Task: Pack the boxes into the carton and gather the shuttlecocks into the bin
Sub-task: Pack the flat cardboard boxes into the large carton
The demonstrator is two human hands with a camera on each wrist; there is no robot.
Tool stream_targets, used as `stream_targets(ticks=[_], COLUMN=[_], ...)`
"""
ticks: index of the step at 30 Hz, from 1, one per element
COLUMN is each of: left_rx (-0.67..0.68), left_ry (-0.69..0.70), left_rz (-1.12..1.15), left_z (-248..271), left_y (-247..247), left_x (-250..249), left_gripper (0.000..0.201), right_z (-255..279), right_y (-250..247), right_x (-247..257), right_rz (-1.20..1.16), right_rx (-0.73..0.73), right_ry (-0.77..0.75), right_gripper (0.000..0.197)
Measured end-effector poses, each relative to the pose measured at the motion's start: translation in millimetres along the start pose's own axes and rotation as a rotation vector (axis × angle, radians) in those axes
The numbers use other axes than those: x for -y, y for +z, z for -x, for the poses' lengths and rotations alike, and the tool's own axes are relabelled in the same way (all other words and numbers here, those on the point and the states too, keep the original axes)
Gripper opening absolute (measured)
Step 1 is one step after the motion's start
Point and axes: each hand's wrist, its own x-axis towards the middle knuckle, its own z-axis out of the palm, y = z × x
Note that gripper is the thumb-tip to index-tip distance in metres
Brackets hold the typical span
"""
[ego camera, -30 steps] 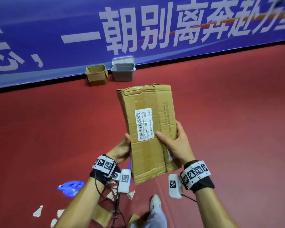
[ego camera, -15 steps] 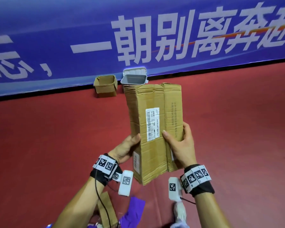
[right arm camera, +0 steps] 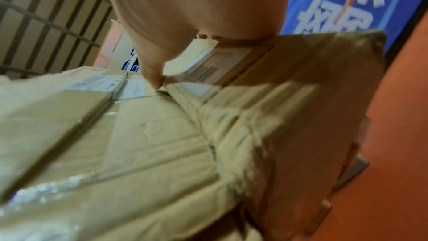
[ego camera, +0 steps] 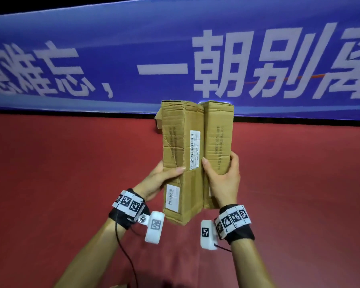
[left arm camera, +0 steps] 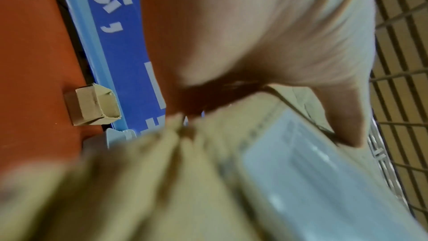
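I hold two long brown cardboard boxes upright, side by side, in front of me. My left hand (ego camera: 164, 175) grips the creased left box (ego camera: 181, 138), thumb across its front. My right hand (ego camera: 220, 173) grips the right box (ego camera: 218, 129), thumb at the seam between the two boxes. Only a corner of the small open carton (ego camera: 158, 123) peeks out behind the boxes. The left wrist view shows the carton (left arm camera: 92, 105) on the floor against the banner, with the grey bin (left arm camera: 120, 135) beside it. No shuttlecocks are in view.
A blue banner (ego camera: 175, 59) with large white characters runs along the far edge of the red floor (ego camera: 71, 183). A black cable (ego camera: 129, 256) hangs from my left wrist. A scrap of cardboard (ego camera: 119, 285) shows at the bottom edge.
I have moved closer to the banner and raised the boxes more upright. The carton and bin now sit hidden behind them. The shuttlecocks and scraps near my feet have left the view.
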Motion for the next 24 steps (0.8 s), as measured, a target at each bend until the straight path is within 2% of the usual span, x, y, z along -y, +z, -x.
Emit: stream_targets(ticks=[2, 4, 9, 12, 13, 17, 22, 24], left_rx=[-0.058, -0.022, 0.071, 0.06, 0.034, -0.219, -0.279, -0.312], left_ry=[0.0, -0.03, -0.056, 0.038, 0.072, 0.182, 0.269, 0.278], left_rz=[0.022, 0.005, -0.09, -0.19, -0.203, -0.137, -0.231, -0.235], left_z=[-37, -78, -189, -272, -300, -410, -531, -572], left_y=[-18, -36, -62, -85, -96, -145, -191, -211], left_x=[-12, -19, -23, -24, -27, -53, -87, -100], left_gripper=[0.094, 0.1, 0.081, 0.045, 0.042, 0.065, 0.083, 0.075], right_z=[-38, -79, -183, -262, -289, -404, -524, -572], right_y=[17, 38, 100, 145, 160, 216, 263, 274], right_x=[-8, -20, -53, -66, -67, -61, -70, -86], right_rz=[-0.058, -0.089, -0.005, 0.059, 0.073, 0.085, 0.067, 0.019], right_rx=[-0.005, 0.011, 0.042, 0.034, 0.033, 0.03, 0.001, -0.084], right_ry=[0.014, 0.025, -0.01, -0.058, -0.064, -0.081, -0.045, -0.011], right_gripper=[0.062, 0.062, 0.065, 0.066, 0.066, 0.068, 0.071, 0.068])
